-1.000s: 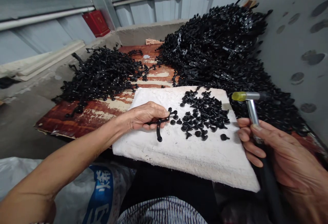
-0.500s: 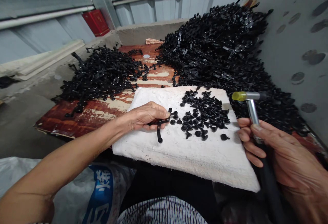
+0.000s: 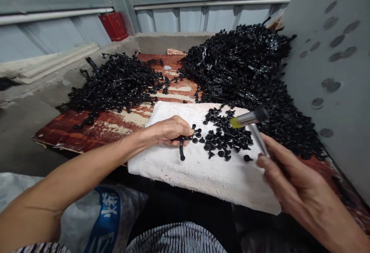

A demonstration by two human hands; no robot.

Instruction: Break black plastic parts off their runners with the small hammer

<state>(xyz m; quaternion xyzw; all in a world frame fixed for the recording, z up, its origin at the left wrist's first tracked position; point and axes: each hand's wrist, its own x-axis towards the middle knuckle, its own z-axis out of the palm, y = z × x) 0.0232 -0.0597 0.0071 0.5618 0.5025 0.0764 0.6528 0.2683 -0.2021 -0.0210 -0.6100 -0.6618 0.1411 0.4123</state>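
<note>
The left hand pinches a black strip down on the white pad, its stem pointing toward the person. The right hand grips a hammer, head hanging just right of the strip, over loose caps. Black heaps lie beyond.

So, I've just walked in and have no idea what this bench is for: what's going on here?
A person's left hand pins a branched black plastic piece on a white pad. The right hand grips a small hammer, its yellow-tipped head held over loose black studs on the pad. A large heap of black parts and a smaller heap lie on the red board behind.
</note>
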